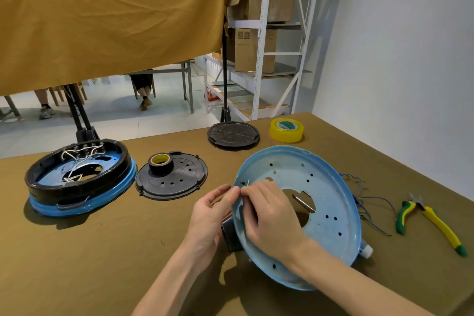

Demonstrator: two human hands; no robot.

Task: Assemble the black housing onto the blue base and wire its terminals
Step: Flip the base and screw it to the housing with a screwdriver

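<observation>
Item: blue base [331,202], tilted on edge on my table [128,251], black housing [230,235] behind its left rim. My left hand [210,215] and right hand [269,215] meet at that rim, pinching a thin white wire [248,183]. Pliers [431,220] lie right.

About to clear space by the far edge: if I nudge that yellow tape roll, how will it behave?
The yellow tape roll lies flat on the cloth-covered table, so it will probably slide rather than roll. Its open core suggests it is light for its size. The glossy side may be slippery, so gripping through the hole looks safer.
</observation>
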